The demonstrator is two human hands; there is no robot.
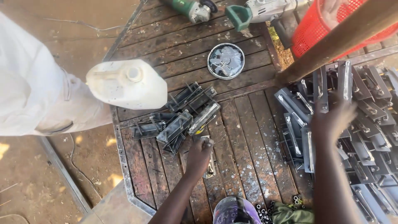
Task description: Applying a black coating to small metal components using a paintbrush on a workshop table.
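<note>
While my left hand [200, 154] was closed around a metal bracket [210, 164] lying lengthwise toward me on the wooden table [244, 137], my right hand [331, 120] rested open-fingered on the big bracket pile [365, 137] to the right, nearer those than the small heap [178, 120] ahead.

Left hand [200, 154] fisted; right hand [331, 118] reaching forward, fingers spread

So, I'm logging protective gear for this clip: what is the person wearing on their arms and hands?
Nothing shows. The left hand and right hand are bare, without gloves, rings or a watch. Both forearms are uncovered up to the frame's lower edge, with no sleeve or cuff in view.
</note>
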